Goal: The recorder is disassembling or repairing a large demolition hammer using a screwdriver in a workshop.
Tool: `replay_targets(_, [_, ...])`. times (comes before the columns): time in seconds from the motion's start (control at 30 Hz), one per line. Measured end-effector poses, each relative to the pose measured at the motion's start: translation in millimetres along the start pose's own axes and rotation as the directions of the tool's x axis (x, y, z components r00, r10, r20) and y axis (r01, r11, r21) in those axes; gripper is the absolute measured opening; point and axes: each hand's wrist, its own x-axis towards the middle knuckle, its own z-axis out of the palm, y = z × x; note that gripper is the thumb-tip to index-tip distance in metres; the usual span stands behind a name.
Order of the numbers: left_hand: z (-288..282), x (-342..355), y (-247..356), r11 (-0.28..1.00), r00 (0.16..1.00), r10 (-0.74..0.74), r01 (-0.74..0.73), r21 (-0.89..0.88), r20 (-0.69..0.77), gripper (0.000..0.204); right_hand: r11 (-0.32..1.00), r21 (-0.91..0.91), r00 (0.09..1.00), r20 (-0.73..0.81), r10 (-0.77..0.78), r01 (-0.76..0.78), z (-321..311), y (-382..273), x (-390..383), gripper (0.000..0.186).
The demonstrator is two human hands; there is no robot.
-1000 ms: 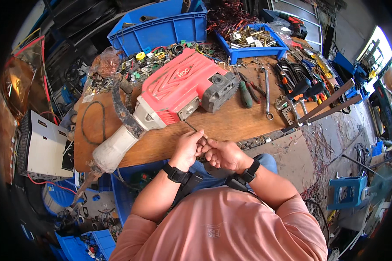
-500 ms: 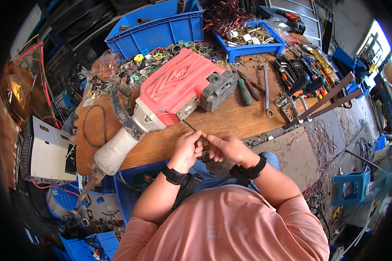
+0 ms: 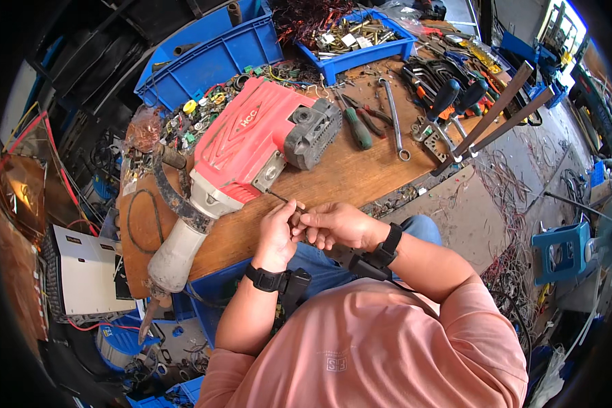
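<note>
machine (image 3: 241,146) lies on the table (image 3: 347,175) at centre-left, likely for support; left hand (image 3: 275,234) pinches a thin rod (image 3: 277,196), perhaps steadying it; right hand (image 3: 338,224) curls beside, its grasp i cannot tell.

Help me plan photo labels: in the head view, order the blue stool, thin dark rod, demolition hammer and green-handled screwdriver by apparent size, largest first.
1. Demolition hammer
2. Blue stool
3. Green-handled screwdriver
4. Thin dark rod, judged by its visible part
</note>
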Motion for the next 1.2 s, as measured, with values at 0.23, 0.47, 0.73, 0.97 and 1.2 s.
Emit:
replay_targets(0.23, [5, -3, 2, 0.999, 1.0, -0.005, 0.006, 0.053, -0.019, 0.019, 0.101, -0.995, 0.749, -0.047, -0.661, 0.027, 7, 5, -3, 0.013])
replay_targets(0.47, [6, -2, 3, 1.0, 0.994, 0.008, -0.006, 0.023, -0.106, 0.021, -0.138, -0.99, 0.711, 0.121, -0.693, 0.035, 10, 2, -6, 0.021])
replay_targets(0.73, [5, 1, -4, 0.999, 0.998, 0.047, -0.048, -0.025, -0.041, 0.021, 0.98, -0.175, 0.984, -0.164, 0.067, -0.096, -8, 5, -9, 0.034])
replay_targets(0.97, [8, 2, -2, 0.998, 0.998, 0.004, -0.001, 0.055, -0.058, 0.02, 0.879, -0.476, 0.963, -0.229, -0.142, 0.016, 5, -3, -4, 0.025])
replay_targets(1.2, [8, 1, 2, 0.999, 0.994, 0.02, -0.017, 0.033, -0.104, 0.017, -0.242, -0.967, 0.742, 0.102, -0.663, -0.084, 20, -9, -10, 0.021])
